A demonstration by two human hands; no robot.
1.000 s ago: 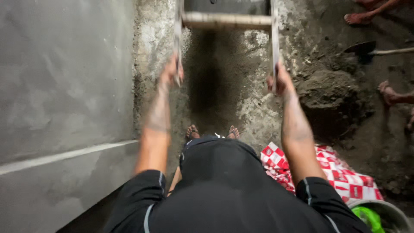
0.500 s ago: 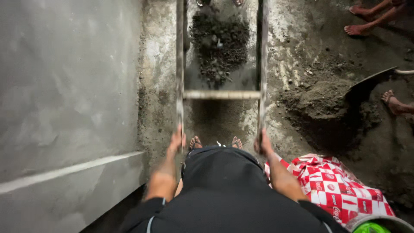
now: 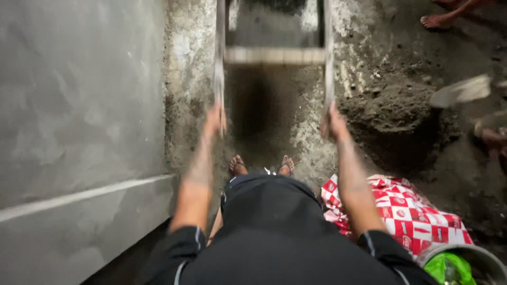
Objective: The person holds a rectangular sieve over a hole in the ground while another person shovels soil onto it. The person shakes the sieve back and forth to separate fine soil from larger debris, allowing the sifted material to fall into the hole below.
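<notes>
The person stands and looks down, and both arms reach forward to a long wooden sieve frame (image 3: 274,55) that runs away toward 12 o'clock. The left hand (image 3: 215,120) has its grip closed around the end of the left rail, at about 11 o'clock from the feet. The right hand (image 3: 332,122) has its grip closed around the end of the right rail, at about 1 o'clock. A pale cross bar joins the two rails further up, and beyond it the inside of the frame looks dark; the picture is blurred there, so I cannot tell what lies in it.

Under the frame, between the rails, there is a dark heap of fine sand (image 3: 261,113) on the ground. The person's two feet in sandals (image 3: 261,166) stand just behind this heap, close together.

At 9 o'clock a grey cement wall (image 3: 79,105) rises just beside the left arm, with a pale line across its lower part. At 2 o'clock a bigger mound of dark earth (image 3: 393,119) lies near the right rail. Above it, a blurred pale shovel blade (image 3: 460,91) is in the air. Bare feet of other persons show at the top right corner (image 3: 438,20) and at the right edge (image 3: 491,138).

At 4 o'clock a red and white checked cloth (image 3: 412,211) lies on the ground, touching the right forearm in the view. At 5 o'clock there is a grey bucket (image 3: 478,256) with something green inside.
</notes>
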